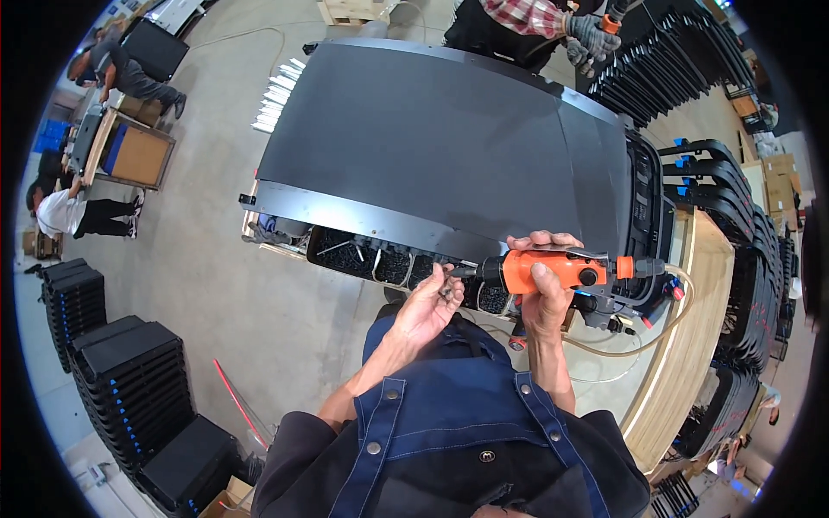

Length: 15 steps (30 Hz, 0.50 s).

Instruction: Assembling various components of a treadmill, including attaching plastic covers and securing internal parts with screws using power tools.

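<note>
Navy apron (458, 401) nearest; beyond, my right hand (546, 309) wraps an orange power tool (566, 268) held crosswise, its nose (491, 272) pointing left to my half-curled left hand (424, 312), whose contents I can't tell.

no lettering can be read; red marks on the stacked black frames (744, 302) are illegible.

Right of the frame's centre, an orange handheld driver (566, 271) lies nearly level, its black nose and slender bit pointing left, a tan hose (690, 298) curving from its right end. Small dark pieces (446, 294), unclear in kind, sit below the bit's tip.
</note>
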### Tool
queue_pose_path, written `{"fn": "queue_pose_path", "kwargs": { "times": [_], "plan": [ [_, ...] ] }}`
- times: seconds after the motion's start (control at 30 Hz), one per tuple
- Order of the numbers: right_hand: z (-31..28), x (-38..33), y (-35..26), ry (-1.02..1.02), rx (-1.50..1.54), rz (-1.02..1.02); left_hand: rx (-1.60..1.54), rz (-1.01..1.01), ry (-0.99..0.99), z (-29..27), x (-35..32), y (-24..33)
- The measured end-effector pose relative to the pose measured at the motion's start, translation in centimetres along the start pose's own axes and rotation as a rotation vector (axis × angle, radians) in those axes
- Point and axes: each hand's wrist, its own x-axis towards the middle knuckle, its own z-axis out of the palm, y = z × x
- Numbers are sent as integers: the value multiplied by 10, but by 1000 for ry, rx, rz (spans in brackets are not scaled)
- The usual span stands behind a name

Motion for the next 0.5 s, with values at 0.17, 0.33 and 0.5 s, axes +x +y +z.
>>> {"fn": "queue_pose_path", "kwargs": {
  "times": [0.17,0.33,0.5],
  "plan": [
    [17,-1,9,-28,-10,-58,-35,14,-56,3,-7,18],
    [48,-2,23,-38,-50,-93,23,18,-101,1,-10,50],
    [82,-14,55,-38,-238,-142,207,61,42,-5,-13,78]
  ]
}}
